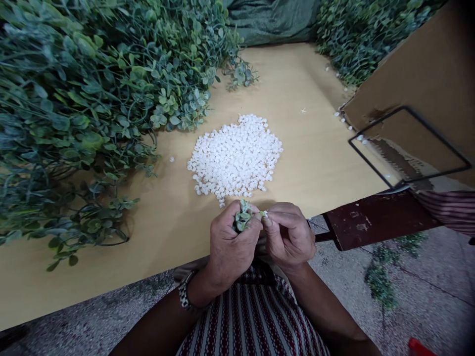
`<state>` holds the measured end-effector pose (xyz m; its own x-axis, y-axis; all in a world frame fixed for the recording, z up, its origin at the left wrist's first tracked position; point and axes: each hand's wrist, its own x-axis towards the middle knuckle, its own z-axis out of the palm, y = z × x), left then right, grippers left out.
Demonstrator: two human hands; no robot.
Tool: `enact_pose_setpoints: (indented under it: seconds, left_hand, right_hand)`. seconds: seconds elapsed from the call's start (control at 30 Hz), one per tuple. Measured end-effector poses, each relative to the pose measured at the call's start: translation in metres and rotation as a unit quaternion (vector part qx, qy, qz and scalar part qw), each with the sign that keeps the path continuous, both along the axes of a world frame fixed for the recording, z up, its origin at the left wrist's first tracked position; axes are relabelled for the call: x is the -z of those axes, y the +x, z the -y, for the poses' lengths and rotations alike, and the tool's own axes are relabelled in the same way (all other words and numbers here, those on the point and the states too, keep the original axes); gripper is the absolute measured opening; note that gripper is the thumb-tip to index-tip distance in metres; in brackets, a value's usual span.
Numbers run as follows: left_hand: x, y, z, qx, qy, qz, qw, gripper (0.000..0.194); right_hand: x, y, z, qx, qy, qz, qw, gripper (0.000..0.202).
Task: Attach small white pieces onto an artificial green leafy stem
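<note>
Close to the table's front edge, my left hand (233,242) is closed around a sprig of artificial leaves (242,216), whose green leaves stick out above the fist. My right hand (291,235) pinches a tiny whitish piece (263,214) between thumb and forefinger, right beside the left thumb. The fingertips of both hands nearly meet there. Whether that piece sits on a stem of the sprig is too small to tell. Just beyond the hands lies a pile of small white plastic pieces (235,155).
Heaps of artificial greenery cover the table (178,198) on the left (92,89) and at the back right (367,34). A cardboard box (419,74) and a thin black wire frame (408,148) stand at the right. Loose leaves (382,282) lie on the floor.
</note>
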<state>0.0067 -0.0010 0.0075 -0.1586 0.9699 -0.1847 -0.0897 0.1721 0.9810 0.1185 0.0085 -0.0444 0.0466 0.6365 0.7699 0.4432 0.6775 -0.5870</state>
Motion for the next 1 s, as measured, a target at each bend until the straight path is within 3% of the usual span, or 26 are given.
enact_pose_setpoints:
  seconds: [0.4,0.7,0.8,0.9,1.0]
  left_hand:
    - [0.001,0.000,0.001,0.005,0.005,-0.027,1.000,0.020]
    - [-0.001,-0.002,-0.002,0.026,0.000,-0.007,1.000,0.007]
    - [-0.001,-0.008,-0.002,0.066,0.008,0.033,0.997,0.009]
    - [0.002,-0.016,-0.001,0.120,0.010,0.144,0.982,0.015]
    - [0.006,-0.019,0.001,0.133,-0.019,0.196,0.971,0.010]
  right_hand:
    - [0.002,-0.001,-0.001,-0.011,0.004,-0.010,1.000,0.019]
    - [0.001,0.003,0.000,-0.028,-0.014,-0.009,0.999,0.022]
    - [-0.003,0.007,0.002,-0.031,-0.060,-0.022,0.998,0.021]
    - [-0.009,0.015,0.005,-0.038,-0.087,-0.016,0.995,0.020]
    - [-0.018,0.027,0.006,-0.073,-0.119,0.017,0.990,0.017]
